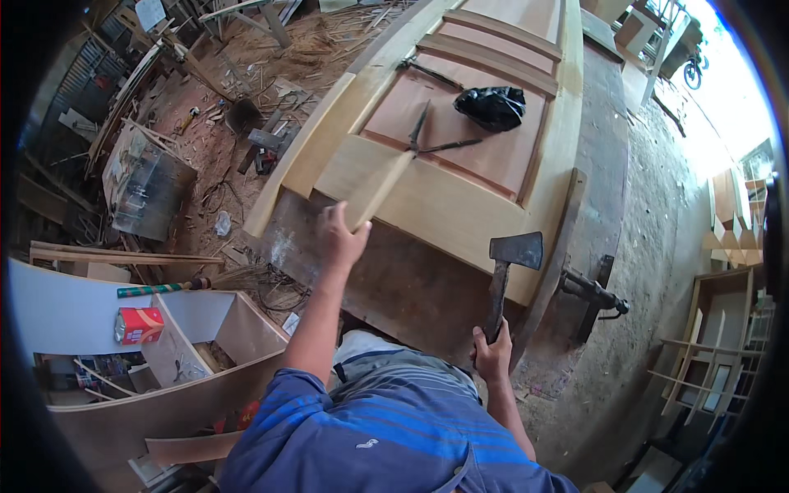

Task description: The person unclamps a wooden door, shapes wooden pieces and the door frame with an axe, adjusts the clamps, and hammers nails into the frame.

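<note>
My right hand (pixel 492 353) is closed round the handle of a hatchet (pixel 516 250), its dark blade raised at the near right of a panelled wooden door (pixel 444 201). A pale wooden strip (pixel 385 187) runs up from my left hand (pixel 343 238), its near end between my thumb and fingers. The strip's far end meets a pair of dark pincers (pixel 417 141) with spread handles, lying on the door's panel. Beyond them are a crumpled black plastic bag (pixel 491 108) and a slim dark tool (pixel 431 74) whose kind I cannot make out.
Under the door is a workbench (pixel 329 246) with a metal vise (pixel 593 292) at its right corner. An open wooden cabinet (pixel 185 337) bearing a red package (pixel 140 325) stands at my left. Offcuts and shavings litter the floor (pixel 222 177); wooden frames (pixel 723 345) stand at right.
</note>
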Tool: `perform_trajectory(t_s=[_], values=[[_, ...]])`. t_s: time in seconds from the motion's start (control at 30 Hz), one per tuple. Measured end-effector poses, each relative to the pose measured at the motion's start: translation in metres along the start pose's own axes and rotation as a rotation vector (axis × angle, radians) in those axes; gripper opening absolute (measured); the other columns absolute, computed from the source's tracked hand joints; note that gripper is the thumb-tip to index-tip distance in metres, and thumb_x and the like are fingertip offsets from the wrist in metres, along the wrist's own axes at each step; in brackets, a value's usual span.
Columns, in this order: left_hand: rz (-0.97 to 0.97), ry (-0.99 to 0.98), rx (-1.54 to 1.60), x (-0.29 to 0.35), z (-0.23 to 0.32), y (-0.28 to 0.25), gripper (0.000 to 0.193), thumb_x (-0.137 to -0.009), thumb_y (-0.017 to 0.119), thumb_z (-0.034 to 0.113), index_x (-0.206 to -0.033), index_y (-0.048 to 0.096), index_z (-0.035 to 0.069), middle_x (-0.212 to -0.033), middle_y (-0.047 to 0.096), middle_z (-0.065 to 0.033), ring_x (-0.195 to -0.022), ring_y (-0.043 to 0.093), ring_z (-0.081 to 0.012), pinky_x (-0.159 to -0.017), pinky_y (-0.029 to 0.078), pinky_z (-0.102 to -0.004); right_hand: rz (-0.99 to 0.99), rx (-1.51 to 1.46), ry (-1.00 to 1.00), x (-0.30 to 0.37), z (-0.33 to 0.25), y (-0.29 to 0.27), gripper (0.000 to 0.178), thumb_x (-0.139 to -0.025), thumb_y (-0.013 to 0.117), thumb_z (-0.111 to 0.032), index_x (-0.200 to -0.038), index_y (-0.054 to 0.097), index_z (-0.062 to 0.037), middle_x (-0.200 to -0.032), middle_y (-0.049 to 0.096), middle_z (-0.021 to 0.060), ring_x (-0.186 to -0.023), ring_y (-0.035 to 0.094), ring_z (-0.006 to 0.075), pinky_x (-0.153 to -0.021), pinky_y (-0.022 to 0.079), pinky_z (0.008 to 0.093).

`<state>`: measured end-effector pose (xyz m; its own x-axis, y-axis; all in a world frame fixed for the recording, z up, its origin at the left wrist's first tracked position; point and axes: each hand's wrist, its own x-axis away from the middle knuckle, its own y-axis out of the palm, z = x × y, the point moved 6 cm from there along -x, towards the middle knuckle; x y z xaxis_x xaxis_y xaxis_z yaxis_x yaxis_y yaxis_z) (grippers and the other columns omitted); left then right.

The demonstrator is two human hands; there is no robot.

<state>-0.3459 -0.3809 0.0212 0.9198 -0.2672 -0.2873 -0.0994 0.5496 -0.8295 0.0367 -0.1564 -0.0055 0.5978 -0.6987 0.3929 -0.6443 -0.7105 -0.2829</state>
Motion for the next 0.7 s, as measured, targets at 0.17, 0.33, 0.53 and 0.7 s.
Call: perform_trajectory(t_s=[0.17, 0.33, 0.53, 0.7], values=[[0.144, -0.107, -0.008, -0.075, -0.106, -0.022, 0.071, -0.08, 0.091, 0.011, -0.14, 0.054, 0.005, -0.134, 0.065, -0.0216, -0.126, 0.062, -0.0448, -0.107, 0.052, -0.0525, -0.008, 0.081, 0.003, -0.018, -0.031, 0.06, 0.04, -0.102, 0.072, -0.014, -0.137, 0.055, -0.0027, -0.071, 0.06, 0.0026, -0.052, 0.062, 0.0125, -0.048, 0.051, 0.031], [0.032, -0.046, -0.024, -0.138, -0.153, -0.012, 0.074, -0.085, 0.088, 0.015, -0.148, 0.052, 0.006, -0.143, 0.066, -0.022, -0.136, 0.06, -0.0407, -0.113, 0.049, -0.0533, -0.007, 0.029, 0.047, -0.037, -0.059, 0.15, 0.041, -0.102, 0.072, -0.014, -0.138, 0.056, -0.0021, -0.072, 0.061, 0.003, -0.053, 0.062, 0.0124, -0.049, 0.051, 0.031], [-0.159, -0.088, -0.079, -0.157, -0.17, -0.028, 0.071, -0.092, 0.083, 0.038, -0.146, 0.056, 0.001, -0.15, 0.058, -0.0263, -0.147, 0.047, -0.0458, -0.124, 0.035, -0.0606, -0.015, -0.034, 0.081, -0.055, -0.093, 0.244, 0.042, -0.101, 0.073, -0.015, -0.136, 0.057, -0.0003, -0.072, 0.061, 0.0028, -0.055, 0.063, 0.0117, -0.051, 0.052, 0.0308], [0.067, 0.147, -0.15, -0.154, -0.187, -0.017, 0.075, -0.092, 0.081, 0.043, -0.147, 0.056, -0.001, -0.152, 0.054, -0.0245, -0.145, 0.046, -0.0455, -0.119, 0.036, -0.0608, -0.056, -0.028, 0.067, -0.061, -0.116, 0.292, 0.042, -0.1, 0.074, -0.015, -0.136, 0.058, 0.0002, -0.073, 0.063, 0.0033, -0.055, 0.063, 0.0113, -0.051, 0.052, 0.0307]])
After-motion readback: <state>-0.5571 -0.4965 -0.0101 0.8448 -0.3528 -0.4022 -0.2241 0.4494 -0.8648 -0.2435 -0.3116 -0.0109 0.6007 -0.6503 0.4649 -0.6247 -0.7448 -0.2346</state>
